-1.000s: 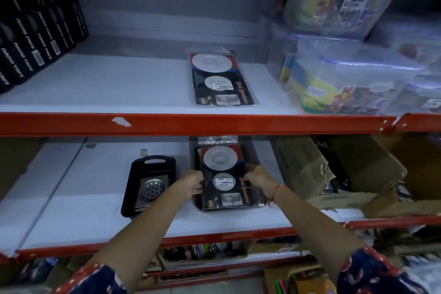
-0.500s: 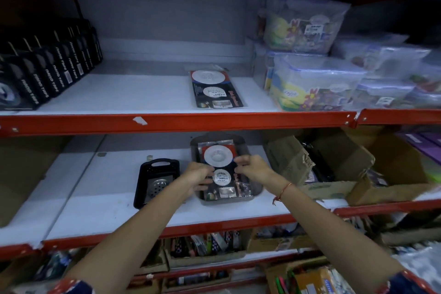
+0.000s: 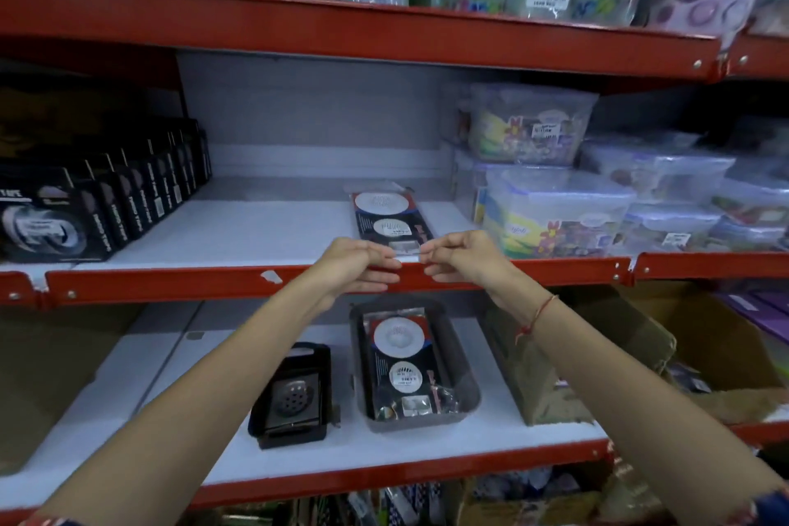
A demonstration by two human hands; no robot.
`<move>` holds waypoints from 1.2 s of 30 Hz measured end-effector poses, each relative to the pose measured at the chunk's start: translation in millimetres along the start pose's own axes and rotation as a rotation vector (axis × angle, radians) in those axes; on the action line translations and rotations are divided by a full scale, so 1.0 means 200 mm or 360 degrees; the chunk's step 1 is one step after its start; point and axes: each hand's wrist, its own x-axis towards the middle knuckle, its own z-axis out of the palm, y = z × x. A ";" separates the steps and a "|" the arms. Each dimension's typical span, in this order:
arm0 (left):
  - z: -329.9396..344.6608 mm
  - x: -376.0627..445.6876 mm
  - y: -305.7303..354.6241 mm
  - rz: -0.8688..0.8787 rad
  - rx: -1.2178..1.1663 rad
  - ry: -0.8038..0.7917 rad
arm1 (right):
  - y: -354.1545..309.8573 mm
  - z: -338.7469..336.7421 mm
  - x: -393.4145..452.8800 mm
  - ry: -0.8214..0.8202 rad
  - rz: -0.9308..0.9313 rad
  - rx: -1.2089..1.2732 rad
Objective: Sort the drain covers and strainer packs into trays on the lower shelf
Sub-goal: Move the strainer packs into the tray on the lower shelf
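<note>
A strainer pack [image 3: 386,218] with two white discs on a black card lies on the middle shelf. My left hand [image 3: 360,263] and my right hand [image 3: 463,258] pinch its near edge from either side at the shelf lip. On the lower shelf a grey tray [image 3: 463,372] holds another strainer pack [image 3: 401,359]. Left of it a black tray [image 3: 322,389] holds a round metal drain cover [image 3: 294,395].
Black tape boxes [image 3: 106,201] line the middle shelf's left. Clear lidded containers [image 3: 555,209] crowd its right. A torn cardboard box [image 3: 576,354] sits right of the grey tray. Red shelf rails [image 3: 170,282] run across, and wrapped plastic ware fills the top shelf.
Both hands left the pack in the grey tray on the lower shelf and rose to the middle shelf, where they now grip the other pack's near edge. The view tilted upward.
</note>
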 end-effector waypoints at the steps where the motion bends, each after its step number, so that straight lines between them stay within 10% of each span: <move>1: -0.02 0.03 0.03 0.0010 -0.0021 0.0051 | -0.02 -0.01 0.04 0.0048 0.0001 0.0025; 14: -0.23 0.62 0.12 -0.0284 0.0011 0.0687 | 0.00 -0.07 0.80 0.0567 0.0382 -0.0165; 36: -0.14 0.34 0.14 -0.0068 -0.0253 0.0397 | 0.00 -0.12 0.40 0.0302 0.0337 0.0533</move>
